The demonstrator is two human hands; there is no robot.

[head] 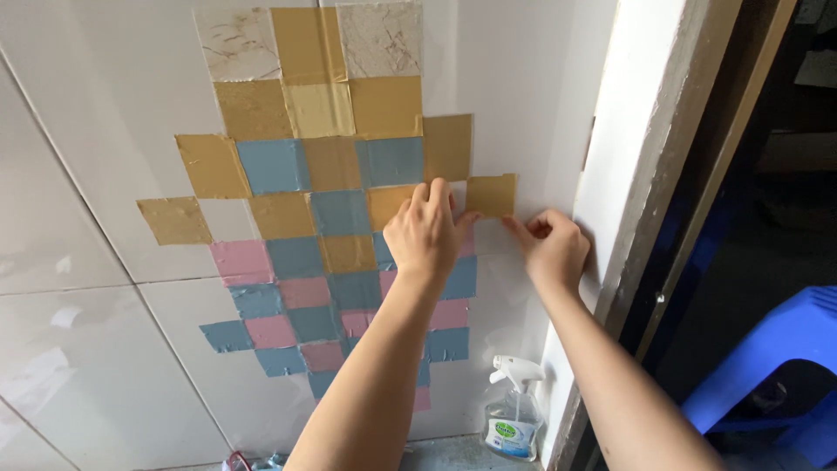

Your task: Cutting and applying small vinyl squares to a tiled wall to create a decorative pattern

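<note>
Tan tape square (491,195) going onto the tile wall (105,131), centre frame.
Left hand (425,234) fingers flat, pressing patchwork; right hand (551,247) pinches the square's lower edge — best smoothed outward, edges aligned.

Both forearms are bare to the frame's edge, and the hands (425,234) wear no rings or gloves.
</note>
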